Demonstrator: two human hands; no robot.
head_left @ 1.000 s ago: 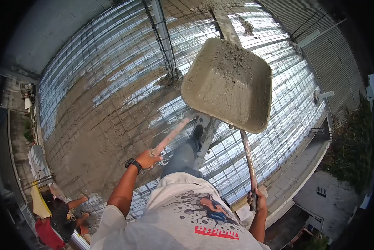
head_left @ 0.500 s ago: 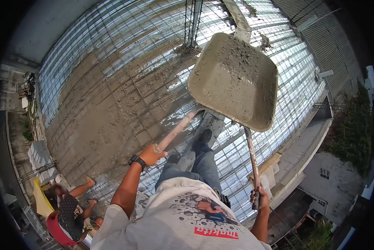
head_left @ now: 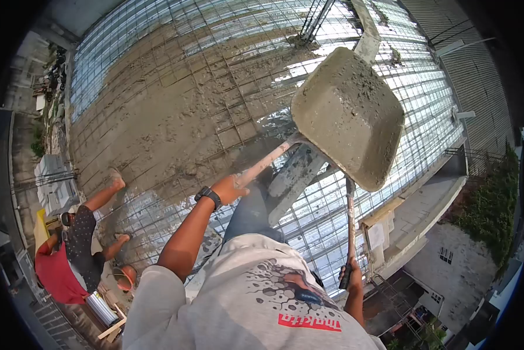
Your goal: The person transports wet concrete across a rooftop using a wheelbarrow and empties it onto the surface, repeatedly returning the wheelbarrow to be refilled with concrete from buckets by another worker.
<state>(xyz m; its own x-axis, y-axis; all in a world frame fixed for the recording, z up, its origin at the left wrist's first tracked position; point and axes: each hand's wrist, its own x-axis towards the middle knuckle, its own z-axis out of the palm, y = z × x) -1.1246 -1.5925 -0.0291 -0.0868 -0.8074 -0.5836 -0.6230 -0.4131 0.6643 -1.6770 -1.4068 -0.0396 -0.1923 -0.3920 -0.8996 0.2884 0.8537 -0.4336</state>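
Observation:
A wheelbarrow (head_left: 346, 116) is in front of me, its tray smeared with wet concrete and some lumps left near the far end. My left hand (head_left: 231, 189) is wrapped around its left handle (head_left: 267, 162), which looks pale and worn. On the other side, my right hand (head_left: 350, 276) grips the right handle (head_left: 350, 224) at its dark end. Beneath the wheelbarrow lies a concrete-stained plank (head_left: 297, 182), and my legs are beside and over it.
Wet concrete (head_left: 163, 116) covers much of the rebar mesh and shiny metal decking (head_left: 428, 99) around me. Upright rebar (head_left: 317, 22) stands ahead, left of another board (head_left: 368, 44). At lower left a person (head_left: 84, 248) bends near an orange bucket (head_left: 125, 277). The slab edge (head_left: 416, 224) drops off at right.
The wheelbarrow and both handles appear farther right in view, and the scene has turned slightly. My leg position has changed. The person at left now shows more fully. Both hands keep hold.

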